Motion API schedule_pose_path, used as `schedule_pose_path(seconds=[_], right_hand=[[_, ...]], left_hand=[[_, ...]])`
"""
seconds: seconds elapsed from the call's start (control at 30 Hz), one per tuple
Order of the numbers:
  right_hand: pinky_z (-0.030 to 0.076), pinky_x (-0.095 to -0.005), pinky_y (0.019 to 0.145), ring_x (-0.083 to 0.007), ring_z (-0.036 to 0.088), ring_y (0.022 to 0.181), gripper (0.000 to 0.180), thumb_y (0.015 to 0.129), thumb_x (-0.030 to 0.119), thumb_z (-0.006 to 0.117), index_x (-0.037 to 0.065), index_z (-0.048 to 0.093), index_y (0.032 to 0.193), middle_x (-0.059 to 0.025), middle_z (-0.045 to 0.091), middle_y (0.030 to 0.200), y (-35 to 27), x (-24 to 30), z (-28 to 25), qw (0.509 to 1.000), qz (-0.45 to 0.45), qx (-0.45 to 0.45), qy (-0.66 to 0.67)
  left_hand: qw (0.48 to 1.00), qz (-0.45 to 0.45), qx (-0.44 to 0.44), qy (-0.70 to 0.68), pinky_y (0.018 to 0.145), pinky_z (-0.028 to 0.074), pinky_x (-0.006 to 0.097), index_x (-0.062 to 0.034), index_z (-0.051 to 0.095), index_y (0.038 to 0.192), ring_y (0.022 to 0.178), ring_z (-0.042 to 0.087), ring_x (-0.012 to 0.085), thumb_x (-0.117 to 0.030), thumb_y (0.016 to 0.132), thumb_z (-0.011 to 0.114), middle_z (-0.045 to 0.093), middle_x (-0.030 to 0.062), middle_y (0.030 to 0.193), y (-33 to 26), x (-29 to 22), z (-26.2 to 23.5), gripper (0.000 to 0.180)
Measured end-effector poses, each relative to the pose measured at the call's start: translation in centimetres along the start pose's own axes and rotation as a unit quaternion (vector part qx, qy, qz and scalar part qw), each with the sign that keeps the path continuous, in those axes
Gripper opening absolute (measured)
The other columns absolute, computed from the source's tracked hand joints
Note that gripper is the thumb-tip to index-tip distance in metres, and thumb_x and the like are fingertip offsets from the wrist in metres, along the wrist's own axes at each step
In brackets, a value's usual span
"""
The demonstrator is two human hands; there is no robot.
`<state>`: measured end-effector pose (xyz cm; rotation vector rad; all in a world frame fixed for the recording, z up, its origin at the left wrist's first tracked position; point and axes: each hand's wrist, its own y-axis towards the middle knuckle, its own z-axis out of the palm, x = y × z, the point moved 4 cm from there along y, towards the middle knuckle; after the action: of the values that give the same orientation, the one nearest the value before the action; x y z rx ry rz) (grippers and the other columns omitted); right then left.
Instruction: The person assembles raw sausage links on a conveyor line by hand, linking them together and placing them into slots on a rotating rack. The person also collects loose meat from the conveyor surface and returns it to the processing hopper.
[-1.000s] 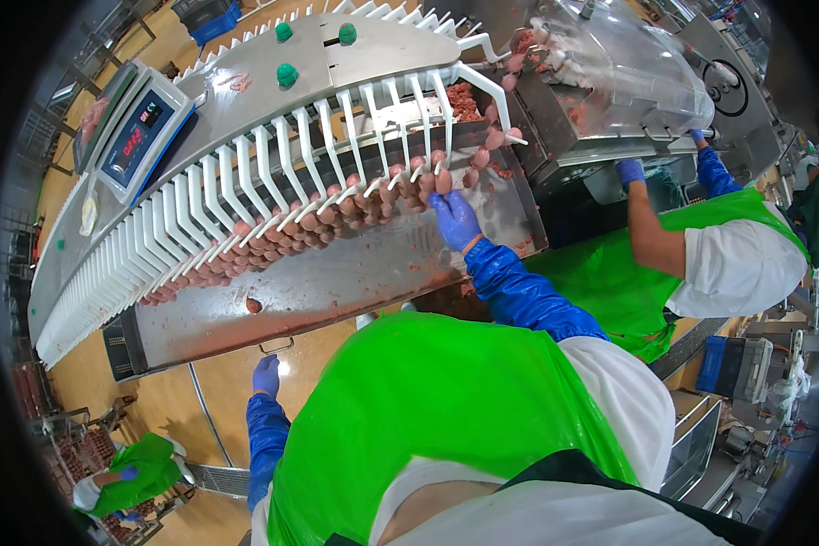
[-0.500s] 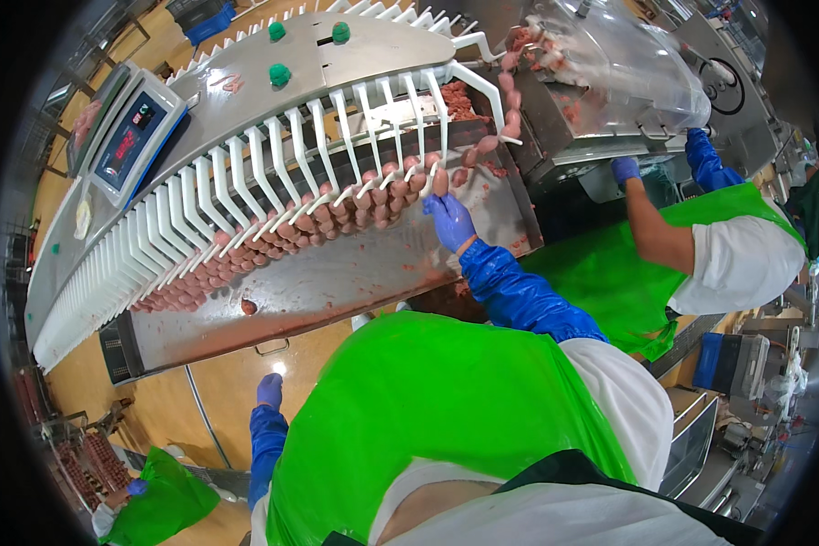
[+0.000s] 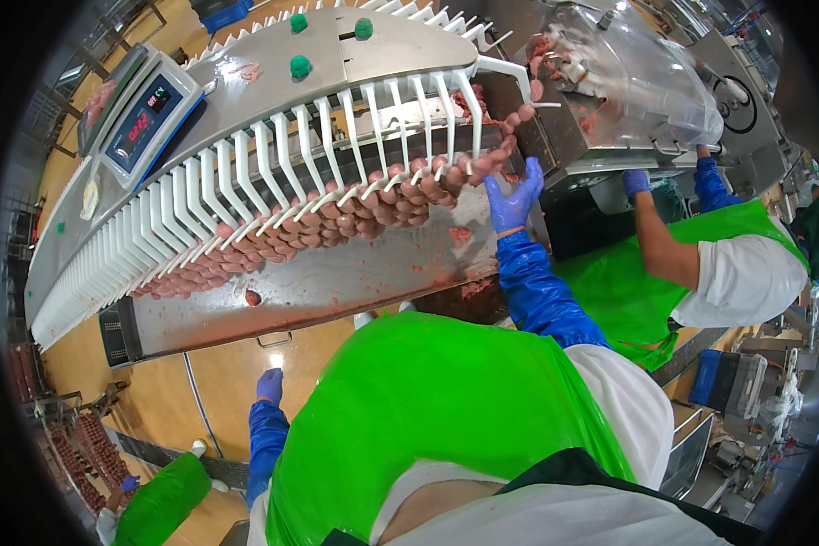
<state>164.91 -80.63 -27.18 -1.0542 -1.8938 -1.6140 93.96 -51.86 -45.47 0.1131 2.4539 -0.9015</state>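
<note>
With the right hand point(image 3: 515, 198) near the sausages point(image 3: 409, 207), fingers apart, and the left hand point(image 3: 269, 386) with fingers impossible to tell, support the sausages softly and lead them evenly along the hooks point(image 3: 326, 123).

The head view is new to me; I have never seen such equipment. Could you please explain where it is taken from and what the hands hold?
A wide fisheye camera worn on the person's head looks down, so straight edges bend. There is no robot, only the person's gloved hands. The right hand is open, fingers spread, beside a chain of sausage links; whether it touches them is hard to tell. The left hand is in front of the metal tray, with nothing visible in it. Links hang from white hooks above the tray, where one loose piece lies. A digital scale stands on the curved metal plate.
</note>
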Motion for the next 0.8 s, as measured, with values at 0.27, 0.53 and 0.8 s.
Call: schedule_pose_path(seconds=[0.27, 0.53, 0.8], right_hand=[[0.048, -0.0339, 0.085, -0.0195, 0.060, 0.097, 0.024, 0.093, 0.016, 0.062, 0.001, 0.060, 0.111, -0.0104, 0.063, 0.105, -5.5, 1.0, 4.6, 0.912, 0.165, 0.312, 0.210], [0.048, -0.0343, 0.078, -0.0202, 0.061, 0.087, 0.026, 0.098, 0.025, 0.054, 0.001, 0.060, 0.106, -0.0108, 0.064, 0.091, -5.7, -2.2, 4.7, 0.893, 0.200, 0.361, 0.180], [0.047, -0.0378, 0.088, -0.0264, 0.058, 0.103, 0.047, 0.083, 0.016, 0.074, -0.001, 0.052, 0.121, -0.0129, 0.056, 0.119, -1.6, -2.5, 0.3, 0.995, 0.030, 0.074, 0.056]], left_hand=[[1.000, -0.021, 0.020, -0.011, 0.082, 0.049, 0.031, 0.0006, 0.067, 0.111, 0.090, 0.064, 0.0194, -0.029, 0.089, 0.062, 0.071, 0.0112, 0.097, 1.0, -1.2, 1.0, 0.037], [0.998, 0.049, 0.007, -0.030, 0.092, 0.047, 0.032, 0.0002, 0.066, 0.113, 0.101, 0.063, 0.0219, -0.023, 0.090, 0.061, 0.069, 0.0132, 0.109, 1.9, -2.9, 1.2, 0.034], [1.000, -0.015, 0.014, -0.008, 0.092, 0.047, 0.033, 0.0005, 0.066, 0.113, 0.103, 0.064, 0.0231, -0.029, 0.089, 0.060, 0.070, 0.0142, 0.109, -0.2, -0.7, 1.3, 0.039]])
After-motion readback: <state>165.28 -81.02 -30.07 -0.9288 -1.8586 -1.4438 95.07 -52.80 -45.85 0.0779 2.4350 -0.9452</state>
